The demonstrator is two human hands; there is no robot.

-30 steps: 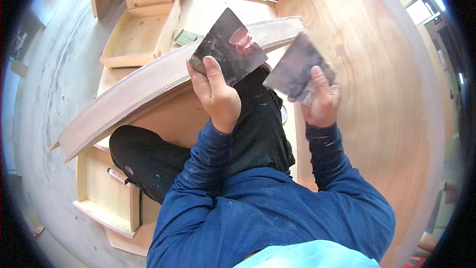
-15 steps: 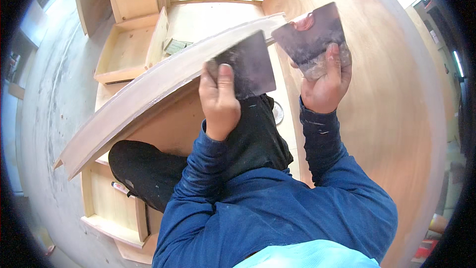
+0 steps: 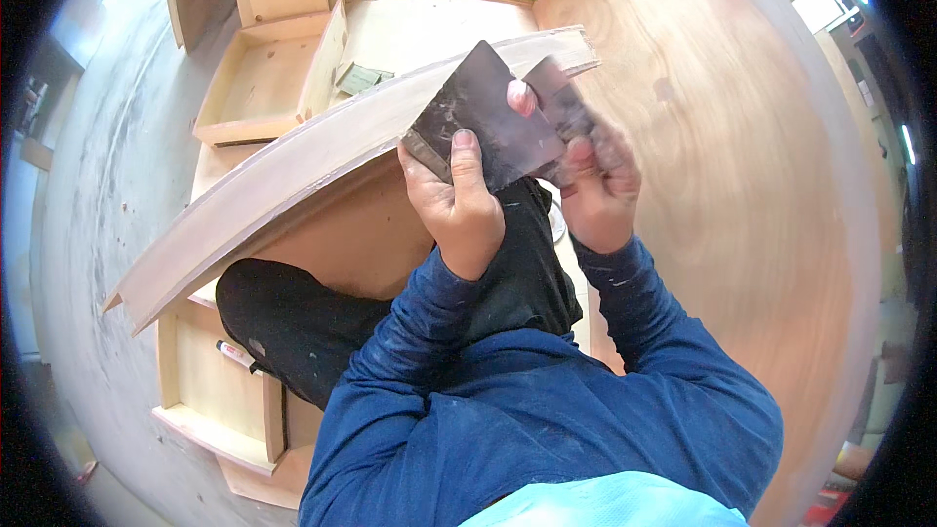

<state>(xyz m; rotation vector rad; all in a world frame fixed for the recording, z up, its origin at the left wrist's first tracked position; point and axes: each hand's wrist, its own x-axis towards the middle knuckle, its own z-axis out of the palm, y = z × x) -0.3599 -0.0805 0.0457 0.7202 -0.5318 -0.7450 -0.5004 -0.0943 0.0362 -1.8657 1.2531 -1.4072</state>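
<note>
My left hand (image 3: 464,220) is closed on a dark, flat, square putty scraper (image 3: 488,107), thumb on its face. A small pink lump of putty (image 3: 522,98) sits near that blade's right edge. Close on its right, my right hand (image 3: 605,205) grips a second putty scraper (image 3: 564,102), smeared by motion and partly hidden behind the first. The two blades overlap; whether they touch, I cannot tell. Beyond and below them a long, curved, pale-coated panel (image 3: 293,161) lies slantwise over my legs.
Open wooden drawer boxes stand at the left, one (image 3: 259,78) beyond the panel and another (image 3: 210,371) by my knee. A marker pen (image 3: 234,353) lies by the nearer one. A large plywood board (image 3: 732,185) rises on the right.
My right hand has brought its scraper down and left against the left one's area. The left scraper has tilted. Pink putty, earlier on the right blade, now shows on the left one.
</note>
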